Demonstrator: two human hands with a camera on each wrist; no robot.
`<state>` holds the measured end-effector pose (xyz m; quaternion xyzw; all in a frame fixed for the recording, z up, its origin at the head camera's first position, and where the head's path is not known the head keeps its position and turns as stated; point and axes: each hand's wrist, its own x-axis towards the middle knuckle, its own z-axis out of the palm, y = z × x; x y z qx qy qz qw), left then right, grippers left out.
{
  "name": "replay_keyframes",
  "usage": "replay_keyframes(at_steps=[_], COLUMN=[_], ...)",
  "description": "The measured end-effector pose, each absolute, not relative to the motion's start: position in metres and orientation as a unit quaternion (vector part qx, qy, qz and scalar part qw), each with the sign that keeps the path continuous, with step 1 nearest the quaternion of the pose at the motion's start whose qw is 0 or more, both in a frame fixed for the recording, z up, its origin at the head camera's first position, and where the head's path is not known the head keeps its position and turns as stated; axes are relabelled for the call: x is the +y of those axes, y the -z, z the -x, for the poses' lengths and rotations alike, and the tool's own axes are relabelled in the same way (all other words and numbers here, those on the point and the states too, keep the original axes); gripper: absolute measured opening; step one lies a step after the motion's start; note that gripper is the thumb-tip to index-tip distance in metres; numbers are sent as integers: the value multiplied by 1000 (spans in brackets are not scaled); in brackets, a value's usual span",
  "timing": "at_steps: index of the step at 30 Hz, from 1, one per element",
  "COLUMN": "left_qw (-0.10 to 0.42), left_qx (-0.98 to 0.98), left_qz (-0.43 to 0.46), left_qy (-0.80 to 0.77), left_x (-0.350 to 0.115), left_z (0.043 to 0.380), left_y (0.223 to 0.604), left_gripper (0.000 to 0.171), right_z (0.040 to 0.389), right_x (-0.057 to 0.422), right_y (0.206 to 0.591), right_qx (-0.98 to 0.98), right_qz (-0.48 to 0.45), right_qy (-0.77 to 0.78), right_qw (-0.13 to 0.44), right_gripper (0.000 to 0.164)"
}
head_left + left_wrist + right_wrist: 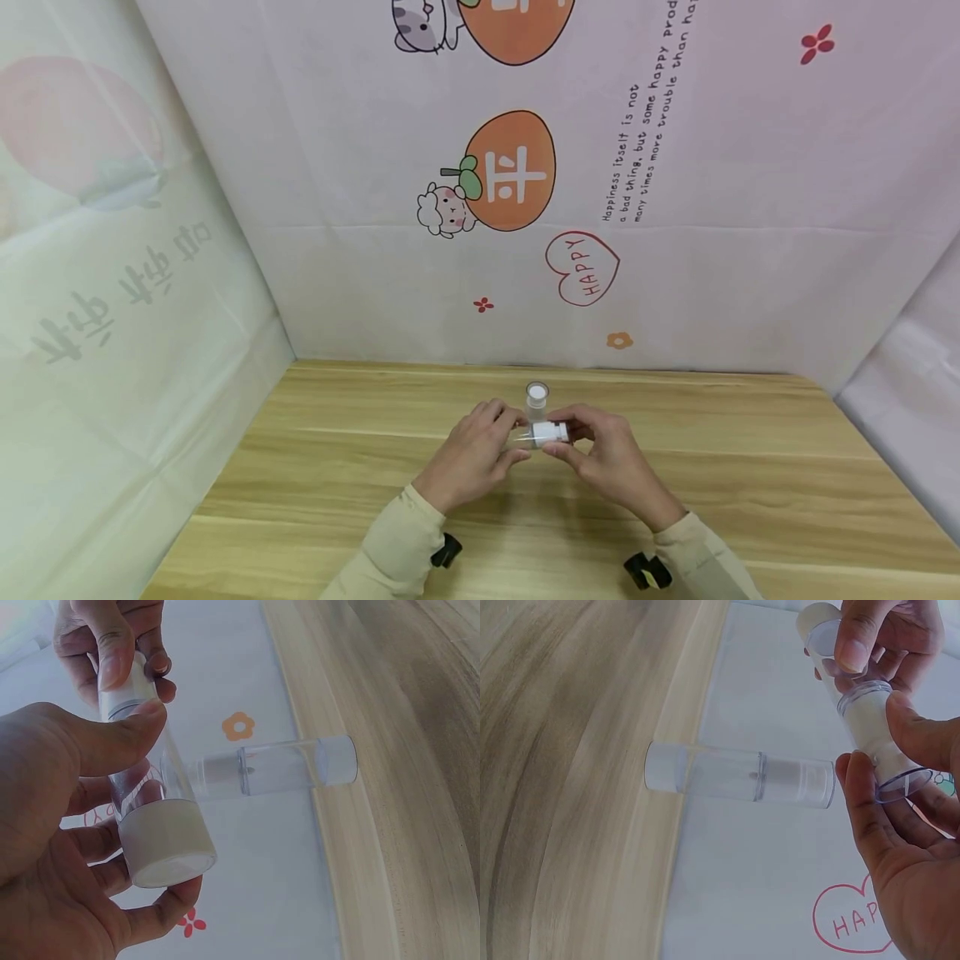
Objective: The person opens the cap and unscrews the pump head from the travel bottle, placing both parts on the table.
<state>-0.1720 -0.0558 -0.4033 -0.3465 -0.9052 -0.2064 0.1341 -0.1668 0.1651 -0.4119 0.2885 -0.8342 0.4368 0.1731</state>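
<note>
Both hands hold one clear pump bottle (pixel 550 432) sideways above the table. My left hand (pixel 476 454) grips its clear body near the wide white base (pixel 166 844), thumb on one side and fingers on the other. My right hand (pixel 615 458) holds the opposite end, with fingers and thumb around the white pump top (pixel 871 733); a clear round rim (pixel 904 785) shows at that end. Just beyond the hands a second bottle (pixel 536 400) of the same kind stands upright. In the right wrist view its white base (pixel 664 766), clear body and white top are visible.
The wood-grain table (pixel 360 417) extends to both sides and in front. A printed white cloth (pixel 345 250) hangs behind it, with more cloth at left and right. Black bands (pixel 648 571) sit at the sleeves (pixel 401 542).
</note>
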Motion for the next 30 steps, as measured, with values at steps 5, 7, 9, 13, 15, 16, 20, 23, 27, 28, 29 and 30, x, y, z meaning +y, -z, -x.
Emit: replay_keyframes(at_steps=[5,7,9,13,15,16,20,23,27,28,29,30], left_qw=[139,143,148,168,184,194,234,249,250,250,250,249], left_qx=[-906,-905,-904,-900,-897,-896,-887,-883,-881,-880,-879,-878], left_qz=[345,346,346,349,353,355,361,363,367,368,370,371], left_qy=[201,202,203,197,190,185,168,164,166,168,169,171], left_x=[-55,-55,-55,-55,-55,-55,-54,-53,-53,-53,-53,-53], left_z=[172,173,174,175,176,176,178,180,181,182,182,182], left_y=[402,402,402,401,400,400,400,400,398,398,398,397], left_gripper=[36,37,37,37,36,36,36,36,36,36,37,37], right_z=[167,167,166,165,165,165,164,165,165,165,165,165], right_x=[164,164,164,164,164,164,164,164,164,164,164,164], right_y=[412,412,410,408,406,406,406,406,407,407,407,408], right_qx=[-828,-828,-830,-830,-827,-825,-817,-810,-802,-800,-799,-797], right_qz=[-290,-288,-280,-259,-253,-251,-249,-251,-256,-257,-257,-257], right_qy=[-440,-441,-445,-467,-478,-483,-491,-495,-502,-504,-506,-508], right_qw=[190,190,184,159,152,152,171,187,197,198,199,199], right_gripper=[32,32,32,31,31,31,32,33,34,34,34,34])
